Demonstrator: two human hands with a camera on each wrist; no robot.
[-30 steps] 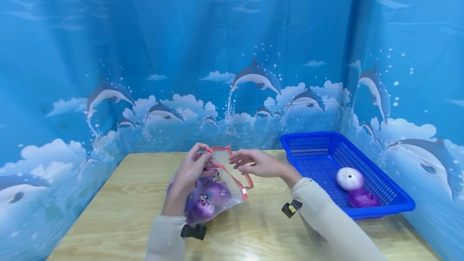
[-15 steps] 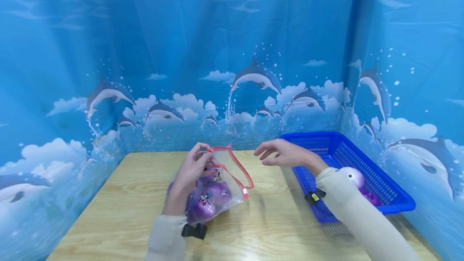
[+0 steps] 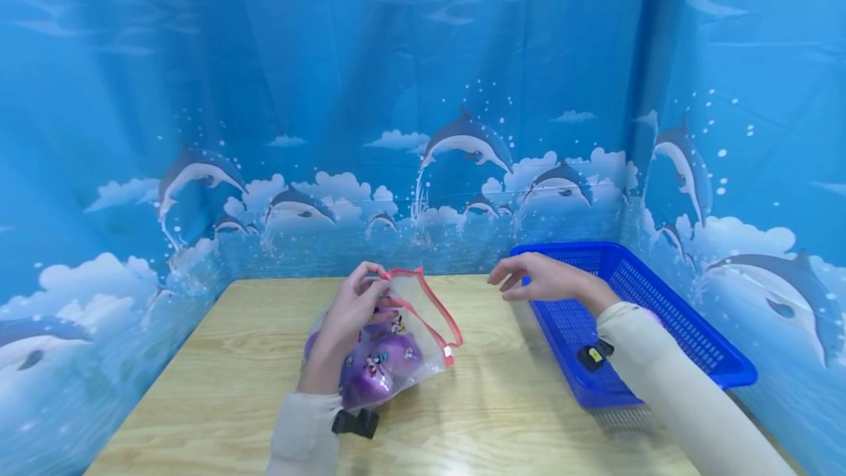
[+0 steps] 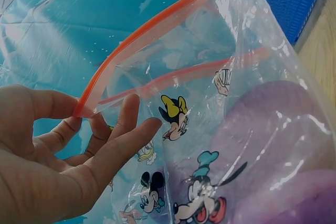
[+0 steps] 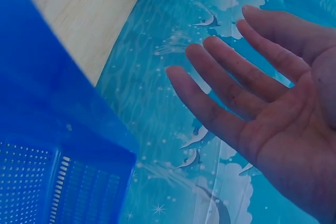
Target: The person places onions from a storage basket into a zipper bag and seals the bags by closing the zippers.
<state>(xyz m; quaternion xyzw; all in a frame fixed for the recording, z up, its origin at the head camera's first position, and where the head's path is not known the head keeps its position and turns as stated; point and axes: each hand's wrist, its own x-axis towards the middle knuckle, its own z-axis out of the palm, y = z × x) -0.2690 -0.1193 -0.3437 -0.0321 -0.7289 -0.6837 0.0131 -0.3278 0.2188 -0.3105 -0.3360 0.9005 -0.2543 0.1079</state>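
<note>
My left hand [image 3: 350, 311] pinches the red zip edge at one corner of a clear zip bag [image 3: 426, 355] printed with cartoon figures. The bag's mouth gapes toward the right. Several round purple things [image 3: 370, 380] lie inside it; through the plastic in the left wrist view, one smooth purple bulge [image 4: 262, 119] shows, its kind unclear. My right hand [image 3: 545, 278] hovers over the left rim of a blue plastic basket [image 3: 703, 318]. Its fingers are loosely extended and hold nothing, as the right wrist view confirms.
The basket stands on the right of the wooden table [image 3: 225, 358]. My right sleeve [image 3: 667, 358] hides most of its contents; only a sliver of a pale round thing [image 3: 653, 316] shows. A blue dolphin-print curtain [image 3: 370, 131] surrounds the table's back and sides.
My right hand has left the bag's mouth and moved right to the basket's edge, its sleeve now covering the purple things there. My left hand and the bag have barely moved.
</note>
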